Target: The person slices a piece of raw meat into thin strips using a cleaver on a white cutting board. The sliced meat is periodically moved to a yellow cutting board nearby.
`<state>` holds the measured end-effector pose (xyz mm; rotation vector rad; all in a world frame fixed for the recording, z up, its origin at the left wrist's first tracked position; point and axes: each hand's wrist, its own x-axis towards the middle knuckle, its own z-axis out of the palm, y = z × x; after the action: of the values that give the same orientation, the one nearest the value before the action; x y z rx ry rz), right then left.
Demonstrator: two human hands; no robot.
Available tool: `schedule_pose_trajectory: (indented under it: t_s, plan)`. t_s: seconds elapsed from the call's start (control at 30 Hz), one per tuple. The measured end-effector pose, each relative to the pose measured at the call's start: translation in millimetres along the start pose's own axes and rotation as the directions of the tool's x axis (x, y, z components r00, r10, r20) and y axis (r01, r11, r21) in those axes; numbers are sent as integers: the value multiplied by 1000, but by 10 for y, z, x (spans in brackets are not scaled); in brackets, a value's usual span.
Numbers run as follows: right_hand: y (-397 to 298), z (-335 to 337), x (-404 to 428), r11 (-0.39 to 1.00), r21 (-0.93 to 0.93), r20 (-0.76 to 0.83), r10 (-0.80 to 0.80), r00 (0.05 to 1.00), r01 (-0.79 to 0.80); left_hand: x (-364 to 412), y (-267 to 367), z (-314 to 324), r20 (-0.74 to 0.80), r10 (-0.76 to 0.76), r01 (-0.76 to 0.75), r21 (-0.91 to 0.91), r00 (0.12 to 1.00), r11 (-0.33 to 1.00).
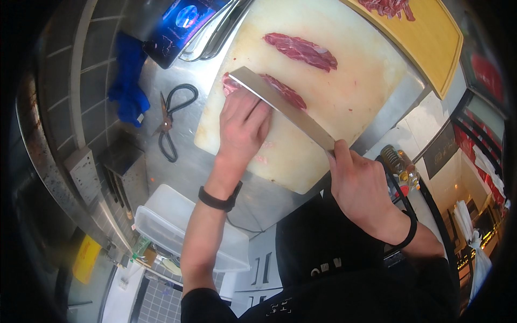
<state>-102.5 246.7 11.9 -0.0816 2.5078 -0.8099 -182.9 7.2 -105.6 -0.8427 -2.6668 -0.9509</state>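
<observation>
My right hand (357, 185) grips the handle end of a cleaver-like knife with a long, broad rectangular blade (297, 115). The blade slants across a piece of raw red meat (287, 92), hiding its middle. My left hand (244, 119) holds that meat with bent fingers close to the blade; its fingertips are partly hidden. A paler end of the meat shows left of the knife tip. Farther up the whitish cutting board (347, 89) lies another long piece of raw meat (302, 51), apart from both hands. Small meat scraps dot the board.
Black-handled scissors (166, 124) and a blue cloth (130, 80) lie left of the board. A lit screen device (183, 28) stands behind them. Cut meat strips (389, 7) rest on a yellow board (438, 44) at upper right. White plastic bins (173, 220) sit at lower left.
</observation>
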Motion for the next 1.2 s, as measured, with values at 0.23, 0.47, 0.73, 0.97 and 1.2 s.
schedule_pose_trajectory:
  t_s: [0.23,0.47,0.73,0.97,1.2]
  plan:
    - [-7,-37,24,998,-66,34,8,999,-5,31,108,47,-28,-97,95,-51,995,994]
    - [7,1,52,997,-79,33,-8,999,11,6,117,88,-56,-133,131,-44,990,990]
    - [-7,14,121,994,-106,67,3,998,4,-11,117,117,-77,-155,150,-66,985,986]
    - [-62,61,273,994,-102,50,-34,998,38,-11,116,149,-99,-163,158,-48,982,986]
    - [-52,86,191,993,-119,42,16,999,-11,26,131,133,-80,-175,168,-83,981,982]
